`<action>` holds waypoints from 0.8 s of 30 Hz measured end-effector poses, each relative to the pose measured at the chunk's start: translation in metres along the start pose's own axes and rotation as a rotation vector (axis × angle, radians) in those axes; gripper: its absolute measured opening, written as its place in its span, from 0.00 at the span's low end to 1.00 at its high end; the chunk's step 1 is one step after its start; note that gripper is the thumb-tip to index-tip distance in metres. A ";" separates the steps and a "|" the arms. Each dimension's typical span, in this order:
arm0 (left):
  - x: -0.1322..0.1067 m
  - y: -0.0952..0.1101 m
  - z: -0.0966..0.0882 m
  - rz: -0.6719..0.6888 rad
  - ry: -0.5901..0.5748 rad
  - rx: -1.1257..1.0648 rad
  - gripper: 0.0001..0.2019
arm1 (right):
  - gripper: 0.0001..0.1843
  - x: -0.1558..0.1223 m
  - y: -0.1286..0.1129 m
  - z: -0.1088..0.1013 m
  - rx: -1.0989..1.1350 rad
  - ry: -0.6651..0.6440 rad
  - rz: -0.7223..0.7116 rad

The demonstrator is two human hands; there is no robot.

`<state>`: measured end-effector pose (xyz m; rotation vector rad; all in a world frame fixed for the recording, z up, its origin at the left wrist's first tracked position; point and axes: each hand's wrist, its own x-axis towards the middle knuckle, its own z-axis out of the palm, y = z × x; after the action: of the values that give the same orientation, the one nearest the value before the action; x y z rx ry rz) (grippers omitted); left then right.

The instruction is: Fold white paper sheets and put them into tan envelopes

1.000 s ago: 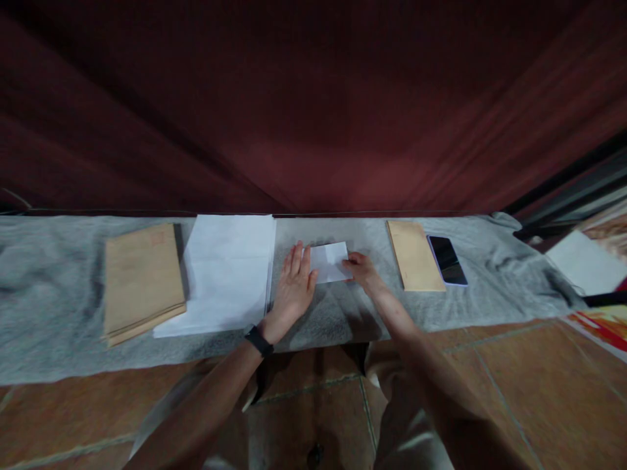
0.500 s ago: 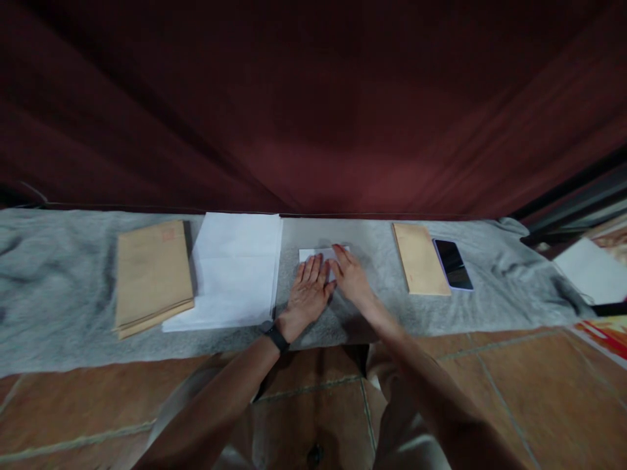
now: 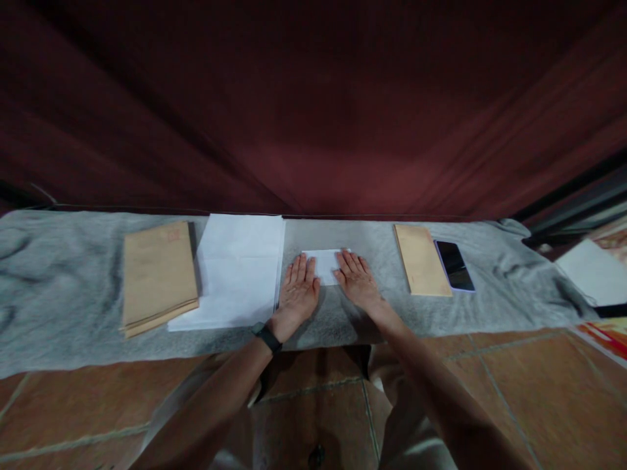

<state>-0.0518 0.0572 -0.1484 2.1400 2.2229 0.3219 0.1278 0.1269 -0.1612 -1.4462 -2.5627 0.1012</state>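
A small folded sheet of white paper [image 3: 327, 266] lies flat on the grey cloth, between my two hands. My left hand [image 3: 298, 286] rests on its left end, palm down with fingers stretched out. On its right end lies my right hand [image 3: 358, 279], also flat, fingers a little spread. The hands cover both ends of the paper, and its middle shows. Left of my left hand is a stack of large white sheets [image 3: 240, 271] with a crease across it.
Brown envelopes [image 3: 159, 277] overlap the white stack's left side. At right lie another brown envelope stack [image 3: 422, 261] and a phone [image 3: 454, 266]. The grey cloth [image 3: 499, 281] covers a narrow surface; a dark red curtain [image 3: 313, 130] hangs behind it. Tiled floor [image 3: 529, 372] lies below.
My hands have moved apart, left hand leftward and right hand slightly rightward, from close together over the paper to its two ends. More of the folded paper's middle now shows.
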 end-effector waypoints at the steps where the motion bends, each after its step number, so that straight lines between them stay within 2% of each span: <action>1: 0.000 -0.001 -0.001 -0.013 0.007 -0.003 0.28 | 0.31 0.000 0.003 0.000 -0.006 -0.003 0.005; 5: 0.003 -0.009 -0.006 -0.046 0.033 -0.070 0.28 | 0.31 -0.002 0.013 -0.003 -0.027 -0.005 0.025; 8: 0.009 -0.013 -0.009 -0.041 0.059 -0.215 0.28 | 0.31 -0.002 0.014 -0.005 -0.030 0.011 0.023; 11: 0.017 -0.016 -0.010 -0.100 0.092 -0.400 0.31 | 0.31 -0.001 0.012 -0.007 -0.034 0.035 0.021; 19: 0.033 -0.020 -0.006 -0.429 0.112 -1.021 0.34 | 0.30 0.001 0.005 -0.015 0.005 -0.003 0.006; 24: 0.034 -0.013 -0.020 -0.505 0.136 -1.496 0.32 | 0.32 0.004 -0.001 -0.029 0.202 -0.021 -0.199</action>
<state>-0.0700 0.0879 -0.1273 0.7449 1.4559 1.4594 0.1316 0.1285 -0.1319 -1.1200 -2.6085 0.3360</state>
